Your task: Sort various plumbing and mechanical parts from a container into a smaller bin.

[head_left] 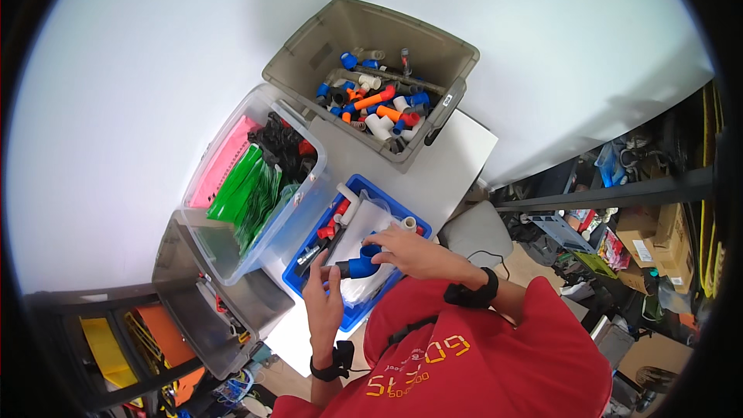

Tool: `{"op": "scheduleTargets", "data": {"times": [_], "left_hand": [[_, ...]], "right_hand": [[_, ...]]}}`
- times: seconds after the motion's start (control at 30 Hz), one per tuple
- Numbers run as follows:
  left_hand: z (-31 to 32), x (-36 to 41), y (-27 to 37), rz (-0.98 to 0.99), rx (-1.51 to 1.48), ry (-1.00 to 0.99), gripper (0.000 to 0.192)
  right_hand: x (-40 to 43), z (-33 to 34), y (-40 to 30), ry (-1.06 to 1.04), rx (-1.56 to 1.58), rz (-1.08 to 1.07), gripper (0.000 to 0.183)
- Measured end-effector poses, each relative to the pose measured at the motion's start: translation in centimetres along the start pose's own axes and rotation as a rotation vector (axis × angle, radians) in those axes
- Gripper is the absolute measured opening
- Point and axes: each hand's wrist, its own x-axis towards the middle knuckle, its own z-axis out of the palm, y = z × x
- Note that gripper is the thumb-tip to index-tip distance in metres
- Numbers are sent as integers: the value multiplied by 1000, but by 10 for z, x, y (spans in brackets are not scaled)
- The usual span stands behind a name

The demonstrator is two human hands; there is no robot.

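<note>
A blue plastic pipe elbow (365, 262) with a short dark grey end piece (343, 269) is held between my hands, above a blue tray (338, 328). My left hand (324, 301) has its thumb and index finger at the grey end. Around the elbow's open blue end are the fingers and thumb of my right hand (409, 251). Beneath lies clear plastic bagging (363, 223) in the tray. White pipe fittings (348, 203), red fittings (327, 232) and a cream fitting (409, 223) sit along the tray's sides.
A grey bin (371, 17) of mixed pipe fittings (371, 98) stands at the back of the white table (464, 142). Left of the tray, a clear bin (319, 186) holds green packets (249, 197). Another grey bin (226, 331) is lower left; a grey stool (479, 229) stands right.
</note>
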Motion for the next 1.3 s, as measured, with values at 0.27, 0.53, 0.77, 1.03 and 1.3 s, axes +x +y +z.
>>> {"op": "scheduleTargets", "data": {"times": [0.27, 0.53, 0.77, 1.03, 1.3], "left_hand": [[18, 33, 41, -15, 62, -32, 64], [33, 44, 39, -132, 82, -126, 72], [39, 42, 40, -239, -87, -154, 76], [36, 27, 23, -328, -113, -66, 72], [37, 14, 6, -308, -128, -8, 73]], "right_hand": [[27, -111, 40, 279, 25, -80, 38], [173, -243, 50, 284, -594, 146, 34], [369, -238, 159, -215, -778, 386, 28], [418, -213, 265, -339, -798, 550, 29], [357, -196, 143, -391, -873, 637, 35]]}}
